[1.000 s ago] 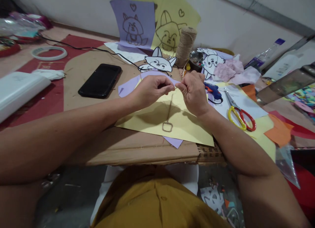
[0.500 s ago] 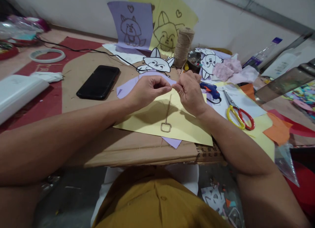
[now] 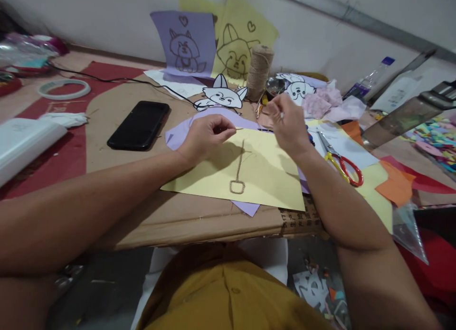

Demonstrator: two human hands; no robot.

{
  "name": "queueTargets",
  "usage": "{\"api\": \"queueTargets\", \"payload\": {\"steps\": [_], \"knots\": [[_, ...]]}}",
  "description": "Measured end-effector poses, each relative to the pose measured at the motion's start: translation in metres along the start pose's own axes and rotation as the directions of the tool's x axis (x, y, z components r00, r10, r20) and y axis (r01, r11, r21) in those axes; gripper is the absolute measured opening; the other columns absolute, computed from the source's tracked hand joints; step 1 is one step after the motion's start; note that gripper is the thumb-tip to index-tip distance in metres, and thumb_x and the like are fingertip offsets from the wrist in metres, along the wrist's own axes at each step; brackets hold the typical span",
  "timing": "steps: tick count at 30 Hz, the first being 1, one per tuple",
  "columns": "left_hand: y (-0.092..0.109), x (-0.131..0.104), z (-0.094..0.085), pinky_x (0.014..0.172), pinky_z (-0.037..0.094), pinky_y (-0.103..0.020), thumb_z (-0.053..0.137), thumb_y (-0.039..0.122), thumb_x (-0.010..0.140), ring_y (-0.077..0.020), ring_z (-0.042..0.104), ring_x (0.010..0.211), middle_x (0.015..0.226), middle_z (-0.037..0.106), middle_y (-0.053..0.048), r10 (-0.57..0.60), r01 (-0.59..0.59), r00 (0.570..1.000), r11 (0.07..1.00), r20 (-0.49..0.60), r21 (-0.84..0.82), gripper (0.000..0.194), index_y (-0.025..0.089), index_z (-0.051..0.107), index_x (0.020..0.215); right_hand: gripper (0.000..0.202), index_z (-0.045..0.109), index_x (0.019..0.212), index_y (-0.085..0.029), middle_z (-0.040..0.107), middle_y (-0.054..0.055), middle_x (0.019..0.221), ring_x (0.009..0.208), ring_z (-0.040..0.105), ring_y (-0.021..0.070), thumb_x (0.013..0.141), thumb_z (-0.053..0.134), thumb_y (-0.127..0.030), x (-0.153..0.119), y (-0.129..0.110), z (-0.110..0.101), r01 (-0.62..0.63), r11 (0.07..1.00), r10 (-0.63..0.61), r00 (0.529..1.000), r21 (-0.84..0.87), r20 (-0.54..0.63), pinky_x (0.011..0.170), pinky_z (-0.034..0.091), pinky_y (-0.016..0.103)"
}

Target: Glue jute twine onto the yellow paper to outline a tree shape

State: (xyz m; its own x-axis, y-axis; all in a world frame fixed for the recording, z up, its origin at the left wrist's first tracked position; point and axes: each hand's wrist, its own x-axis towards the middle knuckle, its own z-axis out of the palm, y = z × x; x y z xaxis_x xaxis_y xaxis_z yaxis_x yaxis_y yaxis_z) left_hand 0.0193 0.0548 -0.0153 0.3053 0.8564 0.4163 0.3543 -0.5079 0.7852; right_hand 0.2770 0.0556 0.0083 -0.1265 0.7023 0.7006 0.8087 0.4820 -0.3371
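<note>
My left hand (image 3: 208, 135) hovers over the yellow sheet (image 3: 274, 173), thumb and forefinger pinching a short end of twine (image 3: 239, 128). On that sheet a line of brown twine runs down to a small square twine loop (image 3: 237, 187). My right hand (image 3: 289, 126) is raised beyond the sheet's right side, its fingers curled in. A small pale spot shows at its fingers, too small to name. Behind this hand the blue glue gun (image 3: 311, 138) is mostly hidden. A purple sheet (image 3: 178, 130) lies under the yellow one.
The twine spool (image 3: 260, 73) stands behind, beside a white fox cutout (image 3: 224, 96). To the right are scissors (image 3: 344, 161) and a bottle (image 3: 399, 118); to the left, a black phone (image 3: 138, 126) and a tape roll (image 3: 64, 89). Twine-outlined drawings (image 3: 185, 50) lean on the wall.
My hands, which met over the yellow sheet, are now apart. The right hand has moved up and right; the left stays over the sheet, a twine end now showing from its fingertips.
</note>
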Motion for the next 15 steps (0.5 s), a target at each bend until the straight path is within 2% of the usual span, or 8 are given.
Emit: {"api": "queueTargets", "payload": {"steps": [3, 5, 6, 8, 11, 13, 15], "knots": [[-0.010, 0.003, 0.000, 0.071, 0.047, -0.029, 0.075, 0.031, 0.087, -0.0149, 0.061, 0.075, 0.085, 0.076, -0.004, 0.011, -0.011, 0.999, 1.000, -0.031, 0.009, 0.012, 0.019, 0.076, 0.086, 0.043, 0.057, 0.095, -0.025, 0.067, 0.008, 0.095, 0.096, 0.065, 0.0291, 0.103, 0.057, -0.068, 0.006, 0.043, -0.032, -0.257, 0.956, 0.244, 0.964, -0.139, -0.101, 0.096, 0.052, 0.056], [-0.013, 0.005, 0.000, 0.071, 0.047, -0.028, 0.075, 0.032, 0.087, -0.0148, 0.061, 0.075, 0.085, 0.076, -0.003, 0.000, 0.000, 0.999, 1.000, -0.032, 0.001, 0.012, 0.020, 0.076, 0.087, 0.039, 0.053, 0.084, -0.025, 0.068, 0.013, 0.097, 0.107, 0.066, 0.0363, 0.096, 0.070, -0.058, 0.001, 0.070, -0.049, -0.451, 0.850, 0.448, 0.891, -0.270, -0.077, 0.101, 0.048, 0.066], [-0.014, 0.005, 0.000, 0.070, 0.047, -0.028, 0.075, 0.032, 0.087, -0.0150, 0.061, 0.075, 0.085, 0.076, -0.003, -0.007, 0.006, 0.999, 1.000, -0.032, -0.001, 0.012, 0.020, 0.076, 0.087, 0.041, 0.051, 0.078, -0.026, 0.067, 0.014, 0.092, 0.107, 0.067, 0.0399, 0.092, 0.076, -0.055, -0.003, 0.082, -0.053, -0.502, 0.817, 0.505, 0.861, -0.283, -0.070, 0.101, 0.047, 0.071], [-0.015, 0.005, 0.000, 0.070, 0.047, -0.029, 0.075, 0.032, 0.087, -0.0156, 0.062, 0.076, 0.086, 0.076, -0.003, -0.022, 0.021, 0.999, 1.000, -0.035, -0.013, 0.012, 0.020, 0.075, 0.086, 0.049, 0.047, 0.068, -0.027, 0.064, 0.014, 0.078, 0.104, 0.068, 0.0435, 0.083, 0.085, -0.055, -0.013, 0.101, -0.054, -0.579, 0.767, 0.593, 0.804, -0.276, -0.036, 0.099, 0.047, 0.074], [-0.015, 0.006, 0.000, 0.071, 0.048, -0.029, 0.076, 0.031, 0.088, -0.0158, 0.062, 0.076, 0.086, 0.076, -0.004, -0.053, 0.051, 0.998, 0.998, -0.045, -0.046, 0.012, 0.019, 0.075, 0.086, 0.055, 0.047, 0.060, -0.028, 0.060, 0.012, 0.064, 0.101, 0.070, 0.0408, 0.073, 0.091, -0.058, -0.024, 0.119, -0.042, -0.634, 0.748, 0.648, 0.761, -0.195, 0.013, 0.095, 0.051, 0.064], [-0.015, 0.006, 0.000, 0.072, 0.049, -0.029, 0.076, 0.030, 0.087, -0.0155, 0.062, 0.076, 0.086, 0.076, -0.003, -0.066, 0.063, 0.997, 0.997, -0.049, -0.050, 0.011, 0.019, 0.075, 0.086, 0.052, 0.049, 0.058, -0.029, 0.056, 0.009, 0.060, 0.098, 0.070, 0.0356, 0.077, 0.088, -0.057, -0.027, 0.126, -0.034, -0.652, 0.748, 0.659, 0.752, -0.122, 0.024, 0.092, 0.052, 0.055], [-0.016, 0.006, 0.000, 0.073, 0.049, -0.029, 0.076, 0.030, 0.087, -0.0156, 0.062, 0.076, 0.086, 0.076, -0.003, -0.074, 0.072, 0.996, 0.997, -0.053, -0.042, 0.011, 0.019, 0.075, 0.086, 0.045, 0.051, 0.059, -0.028, 0.054, 0.006, 0.059, 0.093, 0.069, 0.0316, 0.079, 0.086, -0.045, -0.027, 0.131, -0.031, -0.657, 0.753, 0.658, 0.753, -0.033, 0.008, 0.087, 0.053, 0.050]]}}
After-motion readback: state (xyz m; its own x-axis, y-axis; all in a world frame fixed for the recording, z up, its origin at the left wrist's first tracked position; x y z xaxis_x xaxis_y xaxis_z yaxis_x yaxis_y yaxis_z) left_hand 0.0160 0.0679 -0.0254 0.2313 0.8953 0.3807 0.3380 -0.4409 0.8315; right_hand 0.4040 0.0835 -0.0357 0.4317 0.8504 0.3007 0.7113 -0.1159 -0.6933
